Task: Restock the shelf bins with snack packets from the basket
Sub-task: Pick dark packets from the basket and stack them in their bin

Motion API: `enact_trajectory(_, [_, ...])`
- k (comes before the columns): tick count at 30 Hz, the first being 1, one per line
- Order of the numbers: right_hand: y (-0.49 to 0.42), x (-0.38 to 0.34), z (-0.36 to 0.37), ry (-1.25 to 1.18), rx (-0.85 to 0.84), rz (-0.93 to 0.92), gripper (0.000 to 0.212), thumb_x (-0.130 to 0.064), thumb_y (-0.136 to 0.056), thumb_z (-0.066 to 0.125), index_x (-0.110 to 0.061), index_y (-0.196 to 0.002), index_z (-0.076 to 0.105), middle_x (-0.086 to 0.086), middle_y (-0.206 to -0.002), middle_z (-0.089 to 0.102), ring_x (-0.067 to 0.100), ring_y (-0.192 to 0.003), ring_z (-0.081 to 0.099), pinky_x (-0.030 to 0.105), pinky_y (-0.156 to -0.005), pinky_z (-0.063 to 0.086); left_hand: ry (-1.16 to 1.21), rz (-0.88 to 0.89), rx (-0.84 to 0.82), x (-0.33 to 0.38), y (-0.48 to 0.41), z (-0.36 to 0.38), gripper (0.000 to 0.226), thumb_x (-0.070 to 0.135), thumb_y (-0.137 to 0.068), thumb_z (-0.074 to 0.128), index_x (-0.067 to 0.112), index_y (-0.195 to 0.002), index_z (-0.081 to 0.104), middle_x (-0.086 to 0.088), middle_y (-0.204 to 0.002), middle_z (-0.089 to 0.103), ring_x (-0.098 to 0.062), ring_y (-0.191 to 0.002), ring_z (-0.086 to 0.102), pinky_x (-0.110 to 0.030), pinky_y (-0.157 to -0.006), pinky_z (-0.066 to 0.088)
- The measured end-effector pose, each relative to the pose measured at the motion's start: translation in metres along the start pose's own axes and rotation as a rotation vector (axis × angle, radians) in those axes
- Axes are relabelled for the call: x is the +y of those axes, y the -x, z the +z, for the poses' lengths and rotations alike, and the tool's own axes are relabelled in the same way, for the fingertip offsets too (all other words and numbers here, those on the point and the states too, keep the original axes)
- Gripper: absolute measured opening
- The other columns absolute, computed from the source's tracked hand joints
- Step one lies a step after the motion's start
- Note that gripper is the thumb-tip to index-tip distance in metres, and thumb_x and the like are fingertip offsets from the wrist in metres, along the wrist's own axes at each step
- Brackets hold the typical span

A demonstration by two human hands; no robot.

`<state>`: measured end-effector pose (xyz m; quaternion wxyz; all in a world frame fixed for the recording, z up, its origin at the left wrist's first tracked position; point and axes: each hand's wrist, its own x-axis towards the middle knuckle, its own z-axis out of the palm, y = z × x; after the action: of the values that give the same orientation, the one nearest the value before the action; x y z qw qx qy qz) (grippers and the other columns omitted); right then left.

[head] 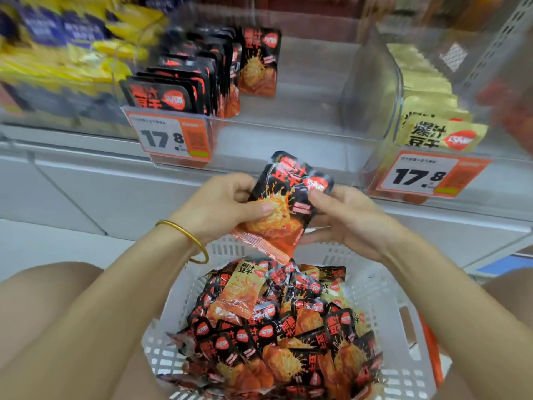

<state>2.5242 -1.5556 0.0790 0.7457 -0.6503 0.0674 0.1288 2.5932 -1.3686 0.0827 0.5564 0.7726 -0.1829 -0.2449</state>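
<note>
With left hand (227, 203) grip curled, thumb on top, pinching the black packet (284, 209) just below the shelf bin (274, 122); clamping its other edge in the right hand (346, 217) grip, above the basket (383, 295). Probably light, soft, slick foil; best held by flat sealed edges.

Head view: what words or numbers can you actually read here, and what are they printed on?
"17.8": left price tag.
"17.8": right price tag.
"爆汁豆干": front gold packet on the right.
"爆汁豆干": gold packet in the basket.
"豆干": front black packet and held packet.
Tags' small print and packets' red logos: too blurred.
</note>
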Motion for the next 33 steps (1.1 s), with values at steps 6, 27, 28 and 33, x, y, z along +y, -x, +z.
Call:
enact_trajectory(6, [-0.019, -0.087, 0.023, 0.219, 0.216, -0.328, 0.009, -0.004, -0.084, 0.063, -0.013, -0.084, 0.063, 0.004, -0.075, 0.067, 0.013, -0.058, 0.064, 0.027, -0.050, 0.055, -0.104, 0.411, 0.448, 0.058, -0.012, -0.027, 0.006, 0.014, -0.087, 0.064, 0.019, -0.085, 0.061, 0.004, -0.077, 0.062, -0.006, -0.064, 0.058, -0.014, -0.058, 0.045])
enact_trajectory(27, [-0.279, -0.130, -0.014, 0.888, 0.818, -0.143, 0.052, -0.020, -0.083, 0.072, 0.000, -0.124, 0.046, 0.017, -0.127, 0.056, 0.030, -0.118, 0.053, 0.034, -0.086, 0.043, -1.210, 0.610, 0.783, 0.036, -0.072, -0.080, 0.029, 0.030, -0.086, 0.044, 0.013, -0.082, 0.067, -0.004, -0.095, 0.066, -0.031, -0.094, 0.058, -0.044, -0.097, 0.035])
enact_trajectory(28, [-0.280, -0.128, -0.013, 0.865, 0.827, -0.135, 0.055, -0.020, -0.083, 0.071, 0.001, -0.125, 0.042, 0.017, -0.128, 0.054, 0.031, -0.119, 0.052, 0.035, -0.088, 0.043, -1.210, 0.613, 0.784, 0.036, -0.072, -0.080, 0.029, 0.030, -0.086, 0.044, 0.013, -0.082, 0.067, -0.004, -0.095, 0.066, -0.031, -0.094, 0.058, -0.044, -0.097, 0.035])
enact_trajectory(33, [-0.279, -0.131, -0.016, 0.793, 0.864, -0.079, 0.063, -0.020, -0.086, 0.070, 0.002, -0.132, 0.033, 0.015, -0.134, 0.050, 0.029, -0.123, 0.050, 0.035, -0.092, 0.042, -1.203, 0.649, 0.812, 0.035, -0.073, -0.081, 0.028, 0.028, -0.086, 0.044, 0.012, -0.083, 0.067, -0.004, -0.096, 0.066, -0.030, -0.093, 0.058, -0.043, -0.095, 0.036])
